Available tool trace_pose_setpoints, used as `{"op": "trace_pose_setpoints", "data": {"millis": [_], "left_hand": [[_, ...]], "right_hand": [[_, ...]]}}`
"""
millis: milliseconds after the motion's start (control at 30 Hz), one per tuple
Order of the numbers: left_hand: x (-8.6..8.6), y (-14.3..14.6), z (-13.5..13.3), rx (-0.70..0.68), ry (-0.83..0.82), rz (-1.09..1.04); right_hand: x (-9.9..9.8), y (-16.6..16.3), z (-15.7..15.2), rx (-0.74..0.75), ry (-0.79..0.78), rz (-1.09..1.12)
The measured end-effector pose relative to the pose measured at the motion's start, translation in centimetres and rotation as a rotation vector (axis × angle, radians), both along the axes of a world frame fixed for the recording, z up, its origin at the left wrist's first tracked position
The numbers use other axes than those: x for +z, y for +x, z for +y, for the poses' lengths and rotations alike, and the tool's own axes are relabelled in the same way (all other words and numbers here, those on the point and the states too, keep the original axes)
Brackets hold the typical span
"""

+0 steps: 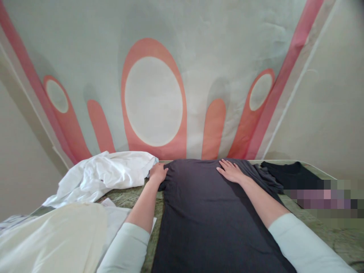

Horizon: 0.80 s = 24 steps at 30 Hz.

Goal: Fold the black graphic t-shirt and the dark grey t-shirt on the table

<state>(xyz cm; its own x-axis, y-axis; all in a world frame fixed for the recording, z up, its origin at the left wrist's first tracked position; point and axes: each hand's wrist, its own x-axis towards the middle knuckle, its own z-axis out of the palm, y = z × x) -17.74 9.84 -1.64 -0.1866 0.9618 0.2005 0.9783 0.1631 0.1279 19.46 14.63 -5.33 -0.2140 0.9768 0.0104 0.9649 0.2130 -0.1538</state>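
Observation:
A dark grey T-shirt [210, 220] lies spread lengthwise in front of me, its far end near the back edge of the surface. My left hand [158, 173] is at the shirt's upper left corner, fingers curled on the bunched sleeve cloth; the fingertips are partly hidden. Flat on the upper right of the shirt rests my right hand [231, 171], fingers stretched out and spread, holding nothing. Beyond it, the cloth at the right sleeve [267, 176] is wrinkled and gathered.
A crumpled white garment [108, 176] lies left of my left hand. Nearer on the left is a cream garment [57, 239] over white cloth. A black garment [295, 175] lies at the right, beside a blurred patch. Behind rises a wall hanging [241, 49] with orange shapes.

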Motion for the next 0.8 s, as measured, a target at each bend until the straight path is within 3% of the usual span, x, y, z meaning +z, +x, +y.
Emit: {"op": "trace_pose_setpoints", "data": {"millis": [167,300,367,467,633,800], "left_hand": [[0.1,0.1,-0.3,0.05,0.04,0.025],[1.6,0.6,-0.7,0.049,0.066,0.048],[2.6,2.1,-0.9,-0.017,0.096,0.064],[3.4,6.0,-1.6,-0.229,0.078,0.057],[0.6,12.3,-3.3,-0.497,-0.089,0.047],[-1.8,12.2,-3.5,-0.523,-0.074,0.074]], "right_hand": [[1.1,-0.9,-2.2,-0.086,0.043,-0.014],[1.6,-2.0,-5.6,0.158,0.029,0.03],[1.9,-2.1,-7.1,0.219,0.002,0.058],[2.4,-1.9,-8.3,0.174,-0.022,0.069],[2.5,-1.0,-8.2,0.19,-0.044,0.064],[1.9,3.4,-5.9,-0.002,-0.035,0.014]]}}
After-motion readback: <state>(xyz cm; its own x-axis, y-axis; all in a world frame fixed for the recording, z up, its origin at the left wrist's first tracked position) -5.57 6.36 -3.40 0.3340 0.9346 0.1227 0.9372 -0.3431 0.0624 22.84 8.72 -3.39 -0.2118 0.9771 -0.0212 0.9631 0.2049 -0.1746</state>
